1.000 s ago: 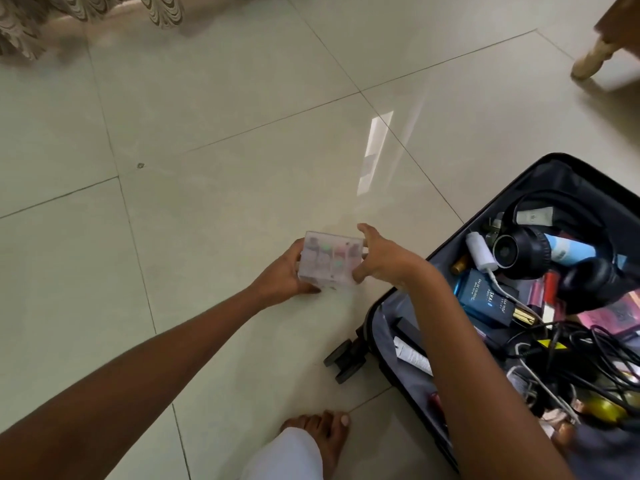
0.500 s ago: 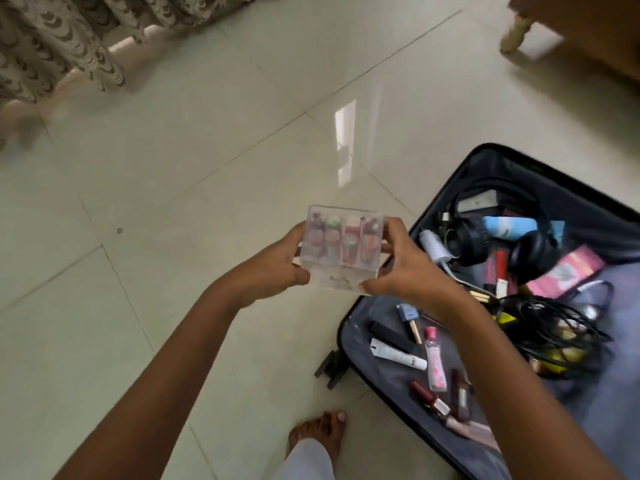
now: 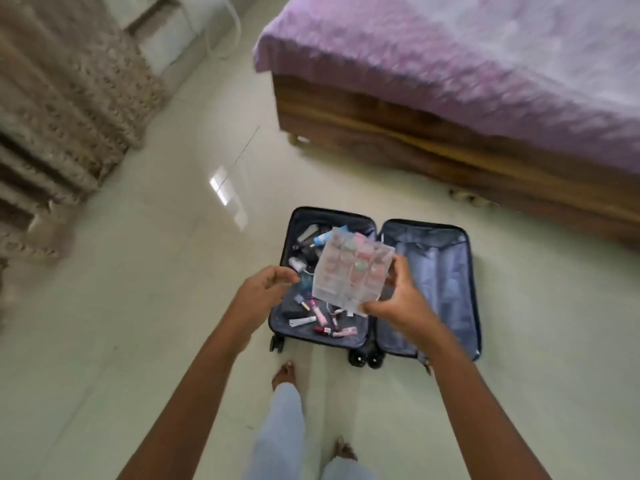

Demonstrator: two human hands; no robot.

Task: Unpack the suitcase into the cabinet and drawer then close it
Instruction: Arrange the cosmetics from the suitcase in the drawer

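change: you have stood up; the clear box now hangs centre frame, over the open suitcase.
hands: your right hand grips its lower right; your left hand, loosely curled, holds nothing.
task: one item out, most still packed.

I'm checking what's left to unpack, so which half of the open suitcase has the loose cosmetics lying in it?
The left half: small tubes and bottles lie scattered in it. The right half shows only its grey lining.
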